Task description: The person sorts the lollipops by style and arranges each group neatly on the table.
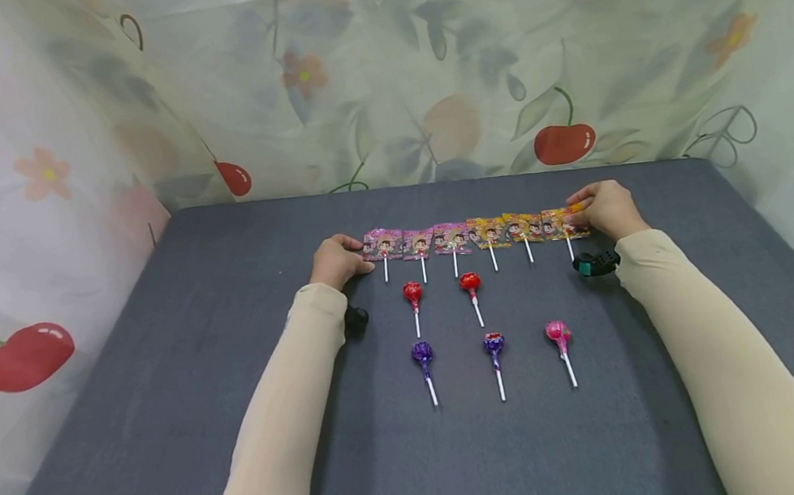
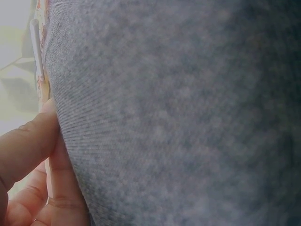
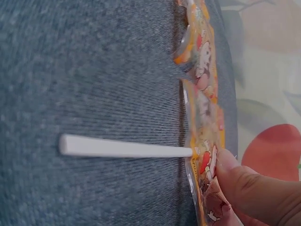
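Observation:
On the grey table lies a row of lollipops in flat printed wrappers, pink ones on the left and orange ones on the right, their white sticks towards me. At the row's left end my left hand (image 1: 336,262) pinches the edge of the outermost pink-wrapped lollipop (image 1: 383,244); the left wrist view shows the thumb (image 2: 35,136) against it. My right hand (image 1: 608,209) pinches the rightmost orange-wrapped lollipop (image 1: 565,223) by its wrapper, with the thumb (image 3: 249,183) on the printed face. Its white stick (image 3: 127,147) points away from the hand.
Nearer to me lie two red round lollipops (image 1: 413,293) in one row. Below them are two purple lollipops (image 1: 422,354) and a pink lollipop (image 1: 558,332). A patterned curtain (image 1: 378,78) hangs behind the grey table (image 1: 165,404) and along its sides.

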`<move>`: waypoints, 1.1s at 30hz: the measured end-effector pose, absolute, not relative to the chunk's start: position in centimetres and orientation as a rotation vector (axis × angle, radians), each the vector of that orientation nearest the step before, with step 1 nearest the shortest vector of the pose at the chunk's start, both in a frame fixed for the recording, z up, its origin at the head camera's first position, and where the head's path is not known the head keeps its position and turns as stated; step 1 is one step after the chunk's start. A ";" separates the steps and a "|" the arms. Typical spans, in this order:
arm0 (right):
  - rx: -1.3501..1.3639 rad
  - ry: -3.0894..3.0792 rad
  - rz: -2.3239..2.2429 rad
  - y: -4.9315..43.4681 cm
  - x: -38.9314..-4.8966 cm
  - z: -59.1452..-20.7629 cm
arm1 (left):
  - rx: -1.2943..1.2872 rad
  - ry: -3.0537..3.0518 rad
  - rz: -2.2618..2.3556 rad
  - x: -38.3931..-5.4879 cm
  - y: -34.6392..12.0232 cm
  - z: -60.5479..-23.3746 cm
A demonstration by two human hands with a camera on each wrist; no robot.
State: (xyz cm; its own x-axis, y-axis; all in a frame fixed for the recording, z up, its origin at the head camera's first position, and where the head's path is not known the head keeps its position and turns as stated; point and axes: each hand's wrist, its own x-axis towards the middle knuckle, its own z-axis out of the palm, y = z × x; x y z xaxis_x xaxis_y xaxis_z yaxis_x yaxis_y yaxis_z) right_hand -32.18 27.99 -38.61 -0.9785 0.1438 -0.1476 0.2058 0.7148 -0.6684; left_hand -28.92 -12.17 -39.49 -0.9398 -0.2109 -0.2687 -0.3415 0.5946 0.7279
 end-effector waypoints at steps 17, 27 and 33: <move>0.240 2.899 -1.025 28.1 -31.4 -38.5 | -0.501 2.632 1.281 -28.9 -12.0 -39.2; 0.269 2.878 -1.004 28.0 -31.6 -38.6 | -0.493 2.649 1.255 -28.7 -12.1 -39.0; 0.286 2.862 -1.030 28.1 -31.6 -38.6 | -0.477 2.639 1.273 -28.6 -12.0 -39.0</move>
